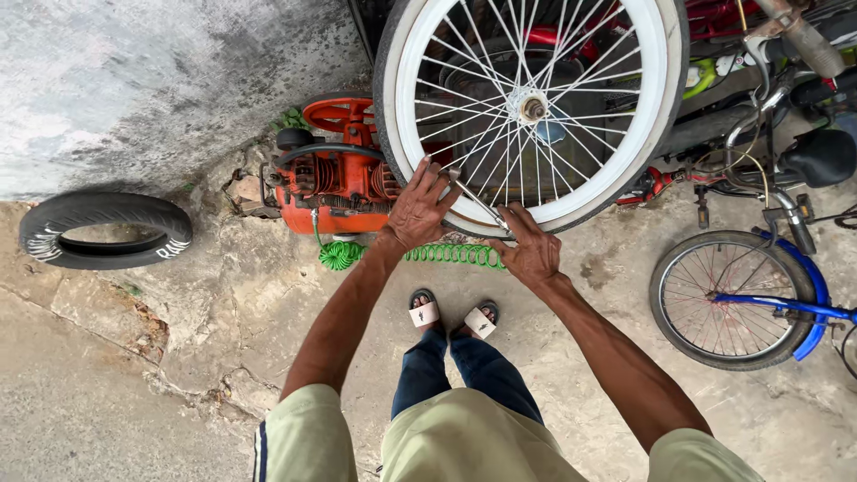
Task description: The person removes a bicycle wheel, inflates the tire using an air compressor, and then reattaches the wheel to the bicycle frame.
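Right now the bicycle wheel (531,107) stands upright in the middle of the scene, on the far side of the person's sandalled feet (453,314): a white rim, thin silver spokes running to a small metal hub, and a dark tyre round the outside. The left hand (420,207) lies on the wheel's near left edge, its fingers spread apart over the rim and tyre. The right hand (533,250) is closed on a slim metal tool (475,203) that points up and left into the spokes. Just left of the wheel sits an orange air compressor (332,178), with a coiled green hose (406,254) trailing on the concrete below the hands. Far to the left lies a loose black tyre (105,230); to the right stands a blue bicycle (750,299).
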